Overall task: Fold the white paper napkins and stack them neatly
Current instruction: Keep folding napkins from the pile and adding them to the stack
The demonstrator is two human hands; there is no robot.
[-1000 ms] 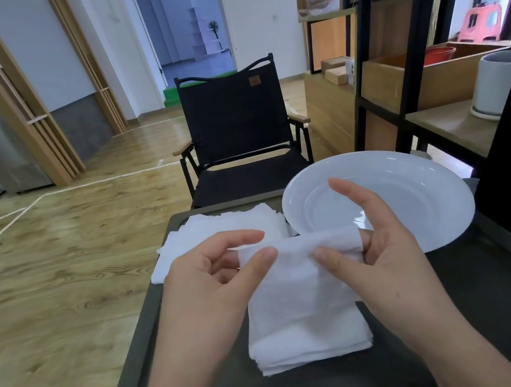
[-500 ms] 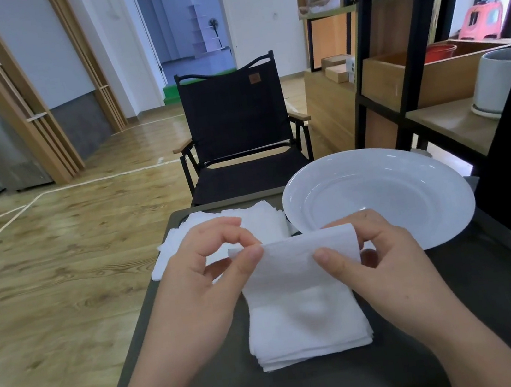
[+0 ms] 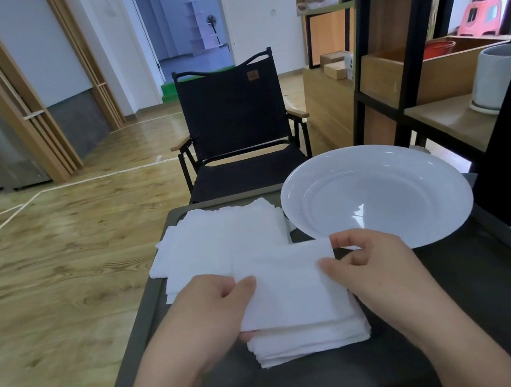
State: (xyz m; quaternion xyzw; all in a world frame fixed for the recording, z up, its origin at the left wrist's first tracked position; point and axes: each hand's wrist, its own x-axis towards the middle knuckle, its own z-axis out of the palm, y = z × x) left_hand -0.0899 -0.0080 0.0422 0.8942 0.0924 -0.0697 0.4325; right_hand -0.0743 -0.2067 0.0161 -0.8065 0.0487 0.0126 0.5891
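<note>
Progress: a neat stack of folded white paper napkins [image 3: 312, 339] sits on the dark grey tray-top table [image 3: 464, 311], near its front centre. Several layers show at the stack's front edge; exact count cannot be told.

In hand: one folded white napkin [image 3: 289, 284] lies on or just above the stack. Left hand [image 3: 206, 320] is closed on the napkin's left edge, thumb on top, fingers under. Right hand [image 3: 378, 271] pinches the far right corner between thumb and forefinger. Judgement: this piece is being squared onto the stack, not yet let go.

Left to do: a loose pile of unfolded white paper napkins [image 3: 218, 238] lies at the far left of the table, edges ragged and overhanging the rim. It looks only a few sheets thick, so I judge a small share of the work is left.

Surroundings: a large white round plate [image 3: 381, 197], empty, stands just beside the pile on the far right, its near rim close to the right hand. A black folding fabric chair [image 3: 233, 123] stands beyond the table; a black-framed wooden shelf unit [image 3: 411, 70] at right.

Obstructions: none on the stack itself. The plate rim crowds the right hand's working room.
</note>
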